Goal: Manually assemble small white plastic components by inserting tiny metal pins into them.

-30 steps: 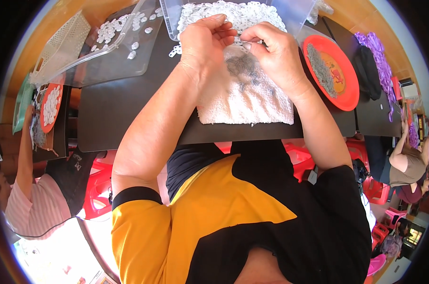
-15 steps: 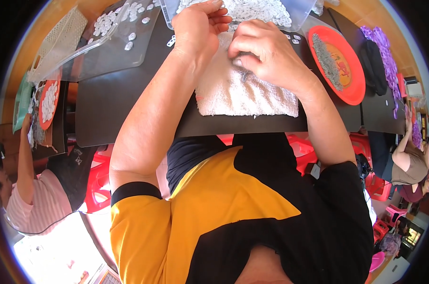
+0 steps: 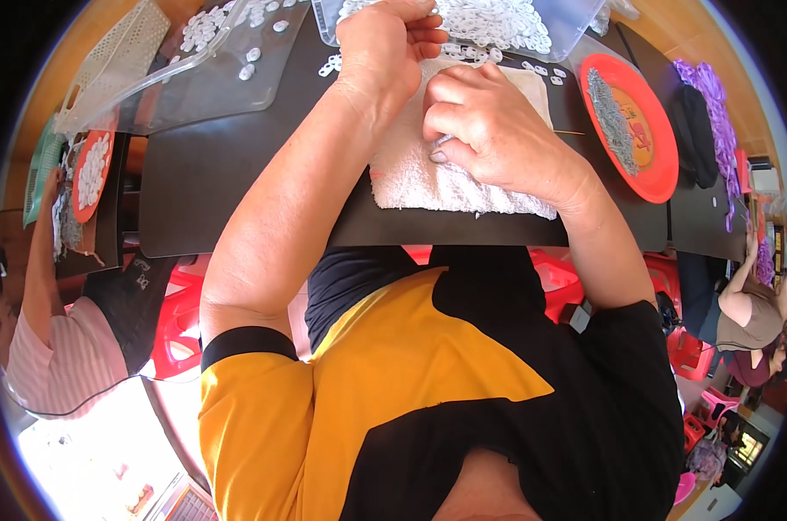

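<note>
A white terry towel (image 3: 463,193) lies on the dark table in front of me. Over its far left part, my left hand (image 3: 404,43) is closed, thumb and index fingertips together at the clear bin's near side; what they pinch is too small to name. My right hand (image 3: 497,126) is closed above the towel's middle, thumb against the curled index finger. A small greyish bit shows between them, its kind unclear. The clear plastic bin (image 3: 576,26) beyond my hands holds many small white oval pieces with holes (image 3: 506,22).
An orange-red plate (image 3: 662,165) with grey strands (image 3: 613,122) stands on the right, near a black cloth (image 3: 695,139) and purple ribbons (image 3: 714,113). At left are a clear lid (image 3: 211,108) with white pieces and a white basket (image 3: 120,56). Other people sit at both sides.
The table has shifted slightly rightward in view. My right thumb has come lower, and the greyish bit between thumb and finger shows better. A thin brown stick now shows beyond my right wrist.
</note>
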The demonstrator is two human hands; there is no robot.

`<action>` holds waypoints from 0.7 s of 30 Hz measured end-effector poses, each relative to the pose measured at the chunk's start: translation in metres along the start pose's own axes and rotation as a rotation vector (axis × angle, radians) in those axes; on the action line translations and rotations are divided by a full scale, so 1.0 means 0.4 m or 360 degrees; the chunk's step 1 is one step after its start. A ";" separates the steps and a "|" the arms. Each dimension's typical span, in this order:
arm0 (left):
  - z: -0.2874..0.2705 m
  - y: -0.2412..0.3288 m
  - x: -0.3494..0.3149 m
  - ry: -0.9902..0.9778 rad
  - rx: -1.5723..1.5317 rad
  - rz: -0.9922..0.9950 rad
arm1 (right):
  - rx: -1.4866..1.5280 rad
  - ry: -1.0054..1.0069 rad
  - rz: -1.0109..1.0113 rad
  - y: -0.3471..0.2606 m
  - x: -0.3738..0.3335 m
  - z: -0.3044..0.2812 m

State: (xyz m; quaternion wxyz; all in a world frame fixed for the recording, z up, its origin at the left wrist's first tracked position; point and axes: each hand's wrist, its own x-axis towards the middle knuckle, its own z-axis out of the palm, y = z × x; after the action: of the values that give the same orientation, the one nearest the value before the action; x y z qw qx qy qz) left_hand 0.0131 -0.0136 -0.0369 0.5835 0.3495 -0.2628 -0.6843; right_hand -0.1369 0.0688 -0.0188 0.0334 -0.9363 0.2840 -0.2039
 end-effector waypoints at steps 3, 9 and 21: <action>0.008 0.001 -0.010 -0.0001 0.0039 -0.0008 | 0.0026 0.0030 -0.0036 0.004 -0.003 0.010; 0.002 -0.001 -0.005 -0.0057 0.0030 -0.0058 | 0.0012 0.0185 -0.0003 0.018 -0.003 0.002; -0.005 0.000 0.007 -0.0041 0.0072 -0.0064 | 0.0086 0.0059 0.0029 0.022 -0.007 -0.002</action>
State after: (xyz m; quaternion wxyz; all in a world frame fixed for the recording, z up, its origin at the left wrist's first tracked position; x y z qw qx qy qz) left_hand 0.0144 -0.0162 -0.0387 0.5581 0.3589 -0.2786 -0.6944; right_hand -0.1437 0.0630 -0.0205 0.0554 -0.9285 0.2874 -0.2286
